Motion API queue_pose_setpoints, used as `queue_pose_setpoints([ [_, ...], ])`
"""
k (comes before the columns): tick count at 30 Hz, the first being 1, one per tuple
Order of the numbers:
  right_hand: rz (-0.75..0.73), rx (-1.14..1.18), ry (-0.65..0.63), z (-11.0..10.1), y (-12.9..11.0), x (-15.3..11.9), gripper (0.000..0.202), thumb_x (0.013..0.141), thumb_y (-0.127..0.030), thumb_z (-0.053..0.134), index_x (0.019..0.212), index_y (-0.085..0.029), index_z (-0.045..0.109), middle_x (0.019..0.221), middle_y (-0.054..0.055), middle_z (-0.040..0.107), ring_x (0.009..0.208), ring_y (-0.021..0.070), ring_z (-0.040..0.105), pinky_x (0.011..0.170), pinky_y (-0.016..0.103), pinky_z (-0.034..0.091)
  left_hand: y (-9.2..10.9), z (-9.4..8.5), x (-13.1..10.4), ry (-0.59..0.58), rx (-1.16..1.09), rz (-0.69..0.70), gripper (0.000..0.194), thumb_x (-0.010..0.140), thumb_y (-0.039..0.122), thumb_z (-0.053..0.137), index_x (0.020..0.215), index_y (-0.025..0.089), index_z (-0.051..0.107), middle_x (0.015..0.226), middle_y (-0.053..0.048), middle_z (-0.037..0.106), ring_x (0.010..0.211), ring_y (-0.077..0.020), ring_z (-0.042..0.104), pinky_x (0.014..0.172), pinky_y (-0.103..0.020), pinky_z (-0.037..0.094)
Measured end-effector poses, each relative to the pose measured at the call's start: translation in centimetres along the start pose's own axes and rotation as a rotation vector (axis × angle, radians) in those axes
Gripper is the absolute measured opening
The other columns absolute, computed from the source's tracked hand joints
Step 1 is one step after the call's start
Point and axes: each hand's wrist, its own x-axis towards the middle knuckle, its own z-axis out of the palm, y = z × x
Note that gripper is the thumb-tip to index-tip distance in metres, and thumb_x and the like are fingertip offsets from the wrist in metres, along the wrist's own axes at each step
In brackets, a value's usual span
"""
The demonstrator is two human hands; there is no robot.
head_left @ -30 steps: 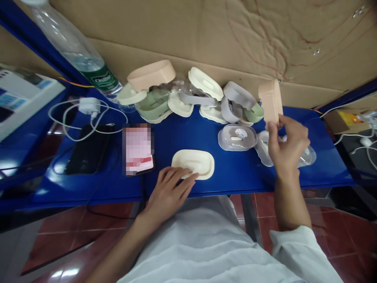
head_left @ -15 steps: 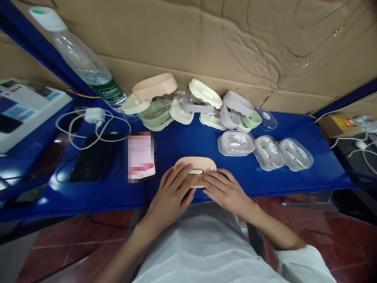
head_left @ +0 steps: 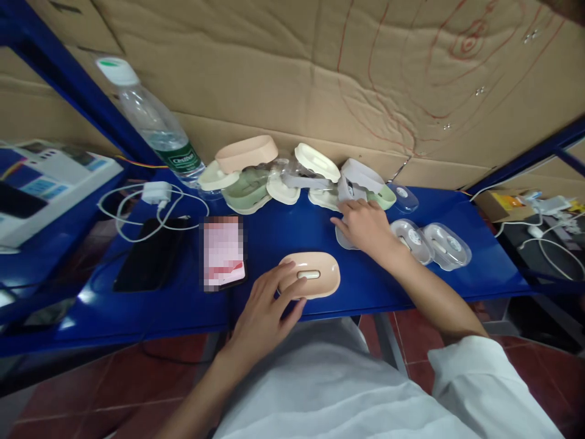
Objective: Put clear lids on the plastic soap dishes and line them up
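- White device [head_left: 55, 198], at the far left, partly out of view.
- Black phone [head_left: 141, 265], flat on the blue table [head_left: 267, 235]; white charger [head_left: 156, 192] and looped cable [head_left: 117, 222] beside and partly over it.
- Clear bottle [head_left: 153, 125], white cap, green label, liquid inside; behind the charger.
- Second phone [head_left: 223, 253], lit pink screen, face up, picture blurred.
- Peach rim piece [head_left: 247, 153], at the left end of a mixed heap; pale cream piece [head_left: 218, 177] and green tray [head_left: 247, 190] below.
- Left hand [head_left: 262, 308], grip spread, fingertips on the left part of the peach dish.
- Peach dish [head_left: 320, 289], oval, white inset at its middle; near the front edge of the table, between body and heap.
- Cream tray [head_left: 317, 162], tilted on top of the heap's middle.
- Grey rim piece [head_left: 363, 175], toward the heap's right end; small green piece [head_left: 386, 196] beside it.
- Right hand [head_left: 368, 228], palm down, grip apart, thumb out to the left; at the heap's near right edge, contact unclear. Container [head_left: 346, 239] below, mostly hidden.
- Two clear-covered containers, left one [head_left: 414, 241] and right one [head_left: 446, 247], side by side, round labels.
- Clear lid [head_left: 406, 199], behind them.
- Open carton [head_left: 503, 207], yellow item inside, at the far right.
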Motion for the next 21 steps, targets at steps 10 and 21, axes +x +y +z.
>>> queue_pose_setpoints([
  [10, 0.213, -0.081, 0.11, 2.3, 1.9, 2.4, 0.041, 0.11, -0.037, 0.052, 0.141, -0.017, 0.07, 0.125, 0.021, 0.072, 0.114, 0.0379, 0.066, 0.09, 0.046, 0.05, 0.1, -0.3, 0.2, -0.016, -0.015, -0.034, 0.038, 0.102, 0.017, 0.068, 0.14, 0.022, 0.064, 0.15, -0.019, 0.063, 0.145, -0.0333, 0.061, 0.115, -0.05, 0.056],
  [21, 0.36, -0.079, -0.099, 1.5, 2.1, 4.9, 0.037, 0.107, -0.041, 0.06, 0.121, -0.012, 0.078, 0.121, 0.023, 0.077, 0.106, 0.0389, 0.074, 0.081, 0.042, 0.05, 0.2, -0.2, 0.2, -0.018, 0.001, -0.033, 0.037, 0.101, 0.018, 0.071, 0.138, 0.021, 0.065, 0.151, -0.02, 0.063, 0.145, -0.0339, 0.061, 0.116, -0.051, 0.055],
])
